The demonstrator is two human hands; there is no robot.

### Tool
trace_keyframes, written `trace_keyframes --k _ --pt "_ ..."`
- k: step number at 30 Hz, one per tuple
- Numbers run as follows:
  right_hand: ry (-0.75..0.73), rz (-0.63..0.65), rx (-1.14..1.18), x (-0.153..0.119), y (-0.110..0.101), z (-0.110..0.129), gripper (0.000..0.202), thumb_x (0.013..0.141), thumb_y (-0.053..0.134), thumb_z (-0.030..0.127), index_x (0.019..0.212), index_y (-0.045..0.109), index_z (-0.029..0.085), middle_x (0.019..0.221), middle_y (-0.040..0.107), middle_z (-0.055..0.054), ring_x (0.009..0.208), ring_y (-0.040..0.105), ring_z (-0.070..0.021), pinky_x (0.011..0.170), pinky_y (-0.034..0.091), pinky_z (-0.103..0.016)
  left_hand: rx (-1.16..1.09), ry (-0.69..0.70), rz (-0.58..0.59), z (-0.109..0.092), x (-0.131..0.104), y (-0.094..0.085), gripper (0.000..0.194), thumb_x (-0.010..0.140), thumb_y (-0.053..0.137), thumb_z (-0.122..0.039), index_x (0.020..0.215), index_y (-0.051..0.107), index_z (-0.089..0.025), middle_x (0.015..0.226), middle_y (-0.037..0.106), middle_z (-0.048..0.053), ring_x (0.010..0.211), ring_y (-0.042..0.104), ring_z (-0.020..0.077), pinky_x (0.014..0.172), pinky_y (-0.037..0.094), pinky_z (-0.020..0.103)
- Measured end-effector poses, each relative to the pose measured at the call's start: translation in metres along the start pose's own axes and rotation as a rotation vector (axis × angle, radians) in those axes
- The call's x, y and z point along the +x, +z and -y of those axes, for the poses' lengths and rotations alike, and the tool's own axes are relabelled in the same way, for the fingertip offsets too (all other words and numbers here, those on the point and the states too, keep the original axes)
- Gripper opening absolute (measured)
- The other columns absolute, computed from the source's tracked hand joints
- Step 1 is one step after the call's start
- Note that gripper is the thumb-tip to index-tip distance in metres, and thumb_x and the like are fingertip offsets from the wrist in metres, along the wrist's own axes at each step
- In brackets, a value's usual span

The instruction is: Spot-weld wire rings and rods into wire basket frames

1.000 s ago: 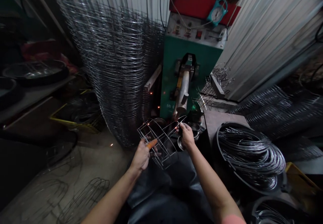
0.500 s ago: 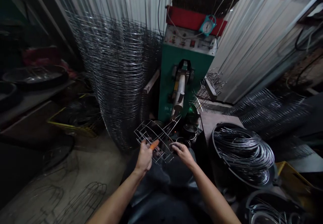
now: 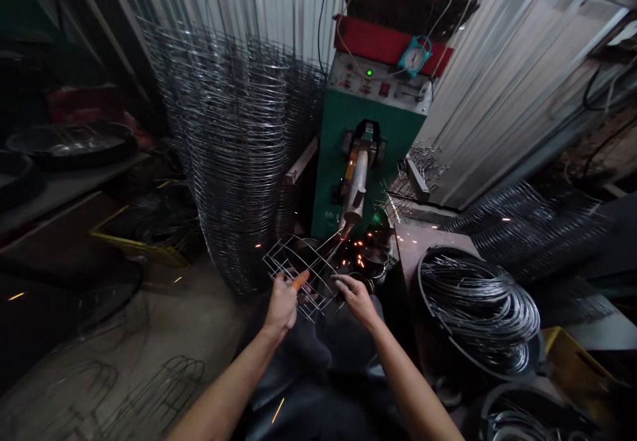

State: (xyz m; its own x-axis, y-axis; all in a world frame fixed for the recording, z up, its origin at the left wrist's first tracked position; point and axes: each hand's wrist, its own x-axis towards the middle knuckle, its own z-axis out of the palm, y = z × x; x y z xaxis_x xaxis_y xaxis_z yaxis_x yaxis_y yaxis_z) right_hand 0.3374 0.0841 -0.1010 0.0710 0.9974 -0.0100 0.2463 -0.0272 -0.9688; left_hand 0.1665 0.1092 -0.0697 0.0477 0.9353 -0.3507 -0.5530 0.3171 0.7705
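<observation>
Head view: the left hand (image 3: 283, 303) is closed around the near left part of a wire frame (image 3: 309, 260), its thumb, in an orange cover (image 3: 300, 280), lying across the top of the wires and its other fingers curled underneath. Most of the frame's grid spreads ahead of and to the right of that thumb, with a few bars standing out just left of it. The right hand (image 3: 359, 300) is at the frame's right side, thumb and fingers drawn nearly together at an edge wire; whether they pinch it or only touch it, I cannot tell. Between the two hands lies the curved middle of the frame, above a dark apron (image 3: 318, 361).

Ahead of both sets of fingers, the frame's far wires reach up to the tip of a metal arm (image 3: 357, 195) on a green machine (image 3: 331, 156), and orange sparks (image 3: 359, 262) fly just beyond the right fingertips. Well to the left of the left fingers stand tall stacks of wire rings (image 3: 239, 136); right of the right hand, a black tub (image 3: 423, 302) holds wire coils (image 3: 490, 312).
</observation>
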Motion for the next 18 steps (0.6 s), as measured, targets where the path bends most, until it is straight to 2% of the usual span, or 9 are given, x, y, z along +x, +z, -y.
trace_keyframes --k 3,5,7,9,11,12,13,15,18 --pt "0.018 0.016 0.040 -0.002 -0.001 -0.002 0.035 0.077 0.053 0.046 0.098 0.066 0.021 0.089 0.065 -0.003 0.082 0.057 -0.0183 0.078 0.044 -0.031 0.032 -0.002 0.034 0.005 0.004 -0.008 0.054 0.059 0.072 -0.035 0.102 0.042 -0.022 0.072 0.056 -0.003 0.057 0.055 0.0116 0.060 0.051 0.031" --pt "0.045 0.012 0.102 -0.007 0.001 0.001 0.034 0.076 0.055 0.049 0.092 0.067 0.021 0.084 0.064 -0.003 0.078 0.056 -0.0166 0.073 0.044 -0.029 0.159 0.082 0.093 0.011 0.003 -0.026 0.058 0.069 0.065 -0.044 0.116 0.040 -0.021 0.083 0.060 0.003 0.073 0.061 0.0173 0.071 0.051 0.036" --pt "0.101 0.015 0.184 -0.016 0.005 0.010 0.035 0.073 0.058 0.051 0.085 0.067 0.019 0.073 0.061 -0.002 0.068 0.054 -0.0142 0.064 0.044 -0.025 0.448 0.304 0.189 0.019 -0.003 -0.054 0.073 0.073 0.059 -0.049 0.133 0.027 -0.022 0.110 0.058 0.012 0.101 0.057 0.0248 0.086 0.045 0.043" --pt "0.189 0.037 0.302 -0.027 0.009 0.026 0.037 0.071 0.061 0.052 0.083 0.066 0.018 0.064 0.057 0.000 0.057 0.050 -0.0113 0.053 0.041 -0.022 0.864 0.632 0.367 0.024 -0.010 -0.086 0.096 0.067 0.066 -0.052 0.142 0.012 -0.025 0.132 0.044 0.017 0.122 0.042 0.0321 0.100 0.030 0.053" --pt "0.278 0.046 0.413 -0.037 0.013 0.047 0.039 0.069 0.063 0.052 0.086 0.065 0.017 0.063 0.056 0.000 0.052 0.049 -0.0097 0.045 0.036 -0.019 1.247 0.925 0.600 0.025 -0.017 -0.112 0.103 0.064 0.069 -0.050 0.143 0.006 -0.028 0.139 0.036 0.017 0.129 0.030 0.0363 0.103 0.012 0.061" --pt "0.319 0.037 0.451 -0.041 0.013 0.057 0.040 0.068 0.064 0.052 0.087 0.065 0.017 0.062 0.056 0.000 0.050 0.049 -0.0093 0.042 0.033 -0.018 1.380 1.033 0.695 0.024 -0.020 -0.120 0.100 0.067 0.067 -0.047 0.143 0.004 -0.029 0.139 0.036 0.017 0.130 0.027 0.0367 0.102 0.006 0.064" --pt "0.358 0.024 0.471 -0.044 0.012 0.065 0.041 0.068 0.065 0.052 0.089 0.065 0.016 0.060 0.056 0.000 0.048 0.049 -0.0089 0.039 0.029 -0.017 1.469 1.112 0.760 0.022 -0.022 -0.124 0.095 0.072 0.063 -0.043 0.143 0.003 -0.029 0.139 0.036 0.017 0.131 0.026 0.0362 0.100 0.002 0.066" --pt "0.413 -0.014 0.473 -0.051 0.006 0.077 0.043 0.067 0.067 0.050 0.093 0.065 0.016 0.058 0.057 0.000 0.045 0.048 -0.0081 0.035 0.023 -0.015 1.554 1.200 0.799 0.020 -0.026 -0.123 0.086 0.078 0.056 -0.036 0.144 0.001 -0.028 0.138 0.037 0.018 0.131 0.026 0.0348 0.099 0.000 0.067" --pt "0.420 -0.057 0.412 -0.067 -0.016 0.076 0.047 0.067 0.068 0.048 0.103 0.064 0.018 0.070 0.063 -0.003 0.052 0.054 -0.0108 0.037 0.030 -0.017 1.618 1.157 0.862 0.017 -0.027 -0.112 0.071 0.080 0.051 -0.034 0.142 0.018 -0.027 0.136 0.041 0.016 0.128 0.032 0.0325 0.101 -0.001 0.064"
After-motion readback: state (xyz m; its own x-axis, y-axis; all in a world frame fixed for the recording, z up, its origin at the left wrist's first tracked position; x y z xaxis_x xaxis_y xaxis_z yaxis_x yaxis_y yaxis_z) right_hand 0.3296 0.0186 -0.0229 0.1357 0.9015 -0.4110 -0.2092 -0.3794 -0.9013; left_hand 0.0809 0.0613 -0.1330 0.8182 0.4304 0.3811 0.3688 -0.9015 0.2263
